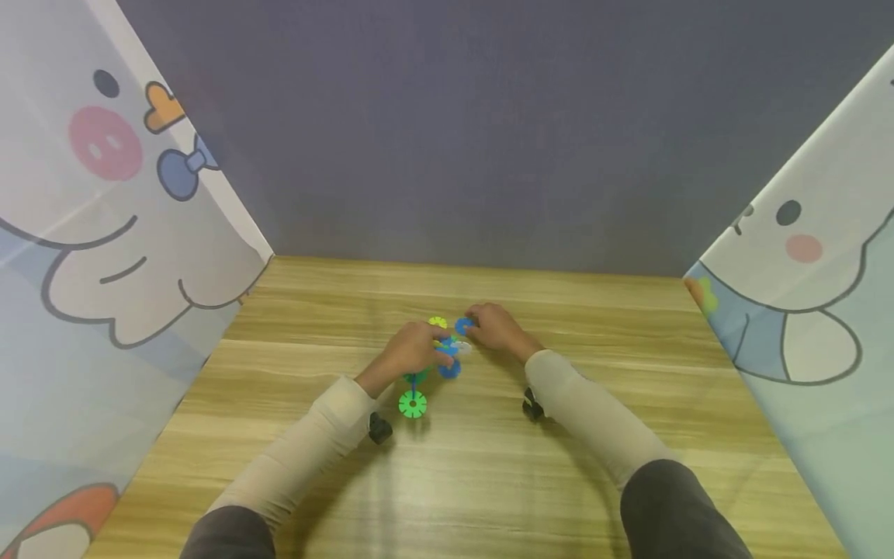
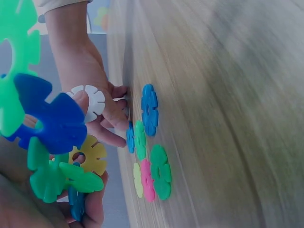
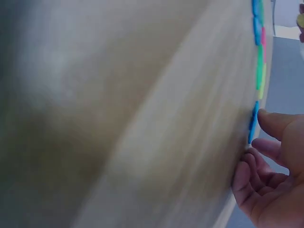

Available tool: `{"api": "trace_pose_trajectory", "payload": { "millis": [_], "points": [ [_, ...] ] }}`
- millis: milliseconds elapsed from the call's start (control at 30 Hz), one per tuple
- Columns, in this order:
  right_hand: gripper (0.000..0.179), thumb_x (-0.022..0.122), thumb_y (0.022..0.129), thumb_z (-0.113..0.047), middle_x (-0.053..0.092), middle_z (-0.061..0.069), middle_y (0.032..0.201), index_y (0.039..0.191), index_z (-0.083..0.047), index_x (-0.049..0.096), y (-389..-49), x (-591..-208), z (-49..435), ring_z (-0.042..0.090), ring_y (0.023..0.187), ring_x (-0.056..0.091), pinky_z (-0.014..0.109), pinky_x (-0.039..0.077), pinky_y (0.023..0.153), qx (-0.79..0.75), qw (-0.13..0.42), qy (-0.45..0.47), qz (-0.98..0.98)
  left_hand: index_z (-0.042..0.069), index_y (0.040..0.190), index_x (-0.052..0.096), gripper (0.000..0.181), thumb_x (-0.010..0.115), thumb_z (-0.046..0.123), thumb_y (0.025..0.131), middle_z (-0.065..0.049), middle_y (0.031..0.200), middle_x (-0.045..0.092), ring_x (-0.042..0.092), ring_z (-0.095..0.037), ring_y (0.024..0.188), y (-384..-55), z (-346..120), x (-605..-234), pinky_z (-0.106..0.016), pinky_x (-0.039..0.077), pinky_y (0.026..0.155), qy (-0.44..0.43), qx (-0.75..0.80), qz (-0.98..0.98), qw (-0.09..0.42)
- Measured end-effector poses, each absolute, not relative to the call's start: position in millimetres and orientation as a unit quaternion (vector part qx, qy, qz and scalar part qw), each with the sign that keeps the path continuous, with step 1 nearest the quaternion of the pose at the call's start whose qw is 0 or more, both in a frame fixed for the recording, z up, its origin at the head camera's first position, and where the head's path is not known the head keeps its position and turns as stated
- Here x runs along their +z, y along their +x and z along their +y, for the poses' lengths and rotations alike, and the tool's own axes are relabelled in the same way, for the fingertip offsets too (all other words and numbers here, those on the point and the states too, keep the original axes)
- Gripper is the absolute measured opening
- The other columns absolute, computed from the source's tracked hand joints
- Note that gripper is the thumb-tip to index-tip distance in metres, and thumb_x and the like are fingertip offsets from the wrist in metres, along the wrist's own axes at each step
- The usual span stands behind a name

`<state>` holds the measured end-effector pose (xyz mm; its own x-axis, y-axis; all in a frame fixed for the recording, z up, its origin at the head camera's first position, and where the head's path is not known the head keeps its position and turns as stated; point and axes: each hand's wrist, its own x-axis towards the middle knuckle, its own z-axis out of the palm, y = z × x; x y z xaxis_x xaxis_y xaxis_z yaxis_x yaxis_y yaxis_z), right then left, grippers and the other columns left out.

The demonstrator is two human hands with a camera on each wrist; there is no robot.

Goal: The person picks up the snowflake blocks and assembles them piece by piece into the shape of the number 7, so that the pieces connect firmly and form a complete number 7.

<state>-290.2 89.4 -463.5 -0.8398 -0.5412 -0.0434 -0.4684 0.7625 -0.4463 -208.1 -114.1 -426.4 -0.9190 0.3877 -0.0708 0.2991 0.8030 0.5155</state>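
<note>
My left hand (image 1: 414,347) holds a joined chain of notched plastic discs. A bright green disc (image 1: 413,404) ends the chain nearest me; a dark blue disc (image 2: 52,116), a green disc (image 2: 47,178), a yellow disc (image 2: 92,156) and a white disc (image 2: 95,102) follow along it. Fingers of that hand curl about the chain's far end. On the table, my right hand (image 1: 494,328) has its thumb and index finger at the edge of a flat blue disc (image 3: 253,122). Thumb and index tips stand apart there, the other fingers loosely bent.
Several loose discs lie close together on the wooden table (image 1: 594,466): another blue disc (image 2: 149,109), a pink disc (image 2: 147,180), a green disc (image 2: 160,172) and a pale yellow disc (image 1: 438,322). A grey panel (image 1: 475,140) stands behind, with printed panels at both sides.
</note>
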Motion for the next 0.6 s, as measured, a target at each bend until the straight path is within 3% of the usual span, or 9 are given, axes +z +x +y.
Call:
{"api": "trace_pose_trajectory", "payload": {
  "millis": [100,300,467,600],
  "points": [
    [0.039,0.066,0.101,-0.021,0.07,0.018,0.127,0.132,0.002,0.063,-290.6,-466.9,85.3,0.036,0.124,0.062,0.05,0.05,0.11,-0.201,0.082,-0.269,0.938,0.006,0.133,0.067,0.056,0.083,0.029,0.085,-0.011,0.125,0.074,0.072,-0.012,0.078,-208.4,-116.6,-427.4,-0.023,0.06,0.069,0.176,0.26,0.945,0.095],
    [0.035,0.07,0.097,-0.018,0.067,0.016,0.117,0.123,0.004,0.062,-288.4,-464.1,89.2,0.03,0.109,0.063,0.044,0.056,0.097,-0.22,0.1,-0.242,0.94,0.006,0.133,0.067,0.055,0.083,0.029,0.086,-0.01,0.121,0.075,0.063,-0.009,0.062,-208.3,-114.7,-423.9,-0.02,0.051,0.054,0.165,0.261,0.945,0.104],
    [0.029,0.071,0.097,-0.018,0.063,0.008,0.099,0.115,-0.001,0.056,-285.3,-461.3,93.6,0.022,0.088,0.059,0.035,0.055,0.082,-0.244,0.119,-0.224,0.936,0.005,0.133,0.067,0.054,0.083,0.027,0.086,-0.011,0.123,0.074,0.065,-0.009,0.062,-207.4,-114.0,-423.3,-0.019,0.053,0.055,0.162,0.261,0.946,0.104],
    [0.026,0.067,0.1,-0.018,0.065,0.007,0.098,0.117,-0.002,0.057,-282.4,-462.3,97.8,0.02,0.089,0.061,0.036,0.057,0.084,-0.237,0.112,-0.231,0.937,0.005,0.133,0.067,0.055,0.083,0.028,0.086,-0.012,0.128,0.072,0.071,-0.011,0.074,-207.8,-113.0,-424.5,-0.02,0.056,0.06,0.163,0.257,0.947,0.103]
  ]
}}
